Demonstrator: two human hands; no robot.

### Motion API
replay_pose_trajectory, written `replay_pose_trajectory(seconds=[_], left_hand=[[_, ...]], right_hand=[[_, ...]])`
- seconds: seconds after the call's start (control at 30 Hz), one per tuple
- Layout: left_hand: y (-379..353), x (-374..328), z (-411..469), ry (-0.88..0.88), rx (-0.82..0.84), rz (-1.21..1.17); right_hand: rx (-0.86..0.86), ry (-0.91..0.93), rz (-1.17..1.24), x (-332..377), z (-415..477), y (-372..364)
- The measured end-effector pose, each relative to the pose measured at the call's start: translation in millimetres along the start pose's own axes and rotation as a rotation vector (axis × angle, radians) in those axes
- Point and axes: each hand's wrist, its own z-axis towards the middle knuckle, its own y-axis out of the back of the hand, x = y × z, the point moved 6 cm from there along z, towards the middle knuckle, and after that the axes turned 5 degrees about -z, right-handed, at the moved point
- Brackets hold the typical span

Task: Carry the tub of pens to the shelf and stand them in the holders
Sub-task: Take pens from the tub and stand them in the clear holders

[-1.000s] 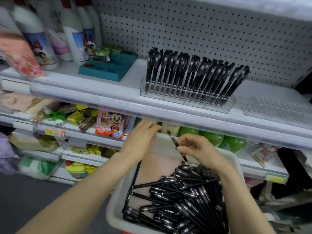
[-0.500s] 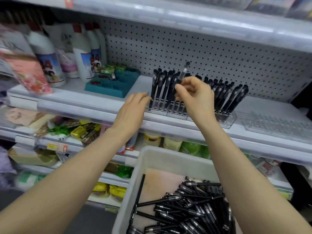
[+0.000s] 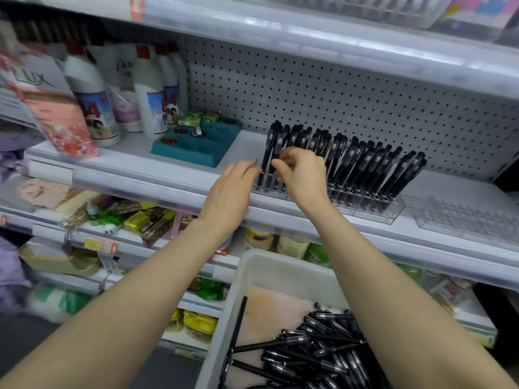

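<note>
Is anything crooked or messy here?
Yes, a bit. The pens in the clear holder lean over to the right instead of standing straight, more so toward the right end. The loose pens in the white tub lie in a jumbled heap. Nothing looks spilled or broken.
</note>
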Motion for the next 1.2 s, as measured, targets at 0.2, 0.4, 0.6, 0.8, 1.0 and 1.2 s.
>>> replay_pose_trajectory(seconds=[0.2,0.4,0.6,0.8,1.0,1.2], left_hand=[[1,-1,-1,-0.019,0.005,0.006],[9,-10,-24,-0.029,-0.042,-0.033],[-27,-27,-75,-0.062,0.077,-0.142],[-70,-27,-109,-0.026,0.270,-0.162],[-72,-28,-111,-0.018,0.275,-0.121],[-71,-29,-111,-0.003,0.291,-0.103]], right_hand=[[0.008,-0.035,-0.014,1,-1,-3],[-0.043,-0.013,0.031,1,-30,23],[0.084,-0.043,0.057,-46,-115,12],[0.587,0.128,-0.095,-76,-196,-45],[0.925,0.525,-0.154,-37,-242,-85],[0.998,0.593,-0.371,-37,-259,-94]])
